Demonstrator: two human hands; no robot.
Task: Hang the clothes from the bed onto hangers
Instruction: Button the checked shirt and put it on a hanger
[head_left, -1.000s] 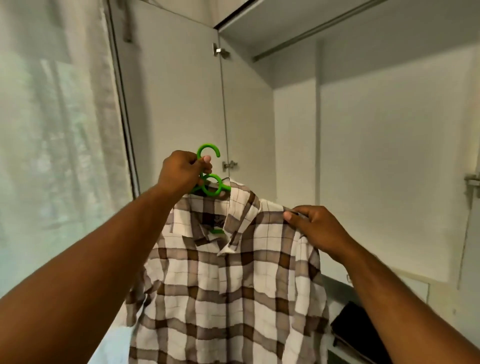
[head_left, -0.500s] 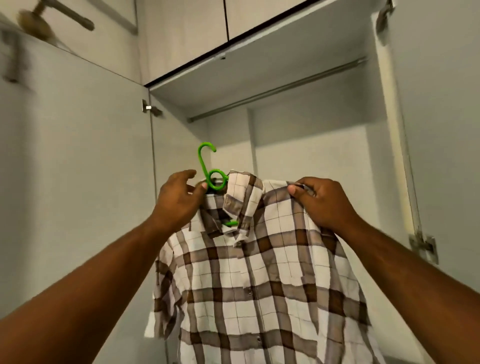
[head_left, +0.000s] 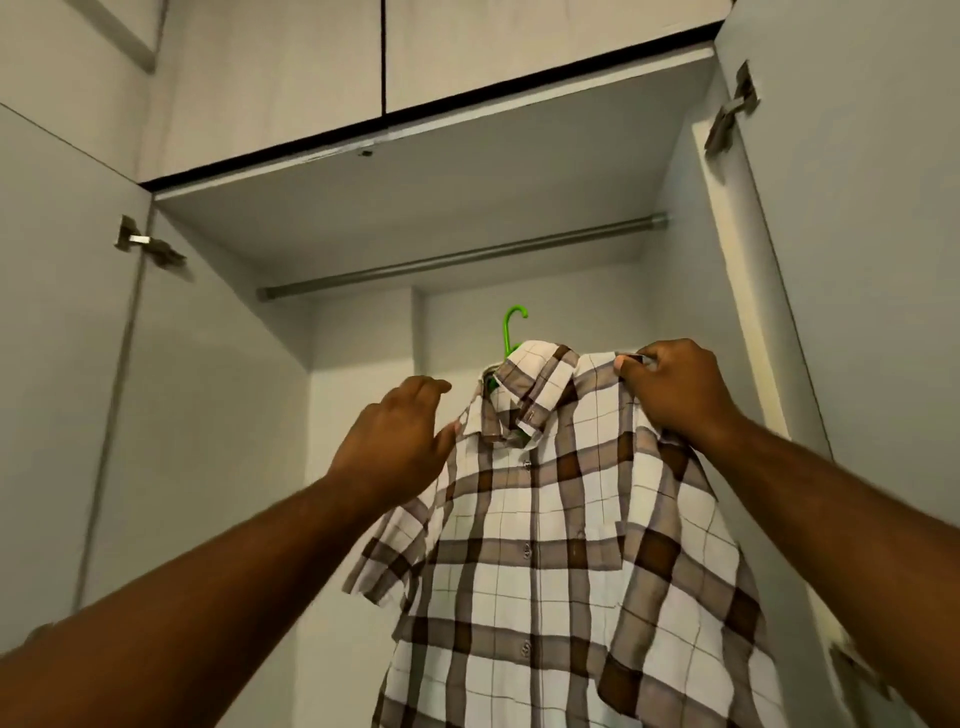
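**Plaid shirt (head_left: 545, 519) on a green hanger (head_left: 511, 330), held below the wardrobe rail (head_left: 457, 257)**

The shirt is soft woven cloth, cream checked with broad brown and taupe bands and thin dark lines. It is short-sleeved and buttoned down the front, with a chest pocket and a folded collar. It hangs in the air in front of the open wardrobe (head_left: 363, 218), below the round metal rail and not touching it.

Of the hanger, only the slim, glossy plastic hook above the collar and a sliver of green inside the neck show. The rest is hidden under the cloth.

The right hand (head_left: 670, 384) has its fingers curled and clamped on the top of one shoulder of the shirt. The left hand (head_left: 400, 441) is at the other shoulder, its back to the camera and blurred. Its fingers are loosely bent and its thumb tip is against the cloth edge, but I cannot tell whether it grips anything.

The shirt's hem is cut off by the bottom of the frame. Flat, matte pale panels form the wardrobe, and a metal hinge (head_left: 143, 243) sits on each open door.
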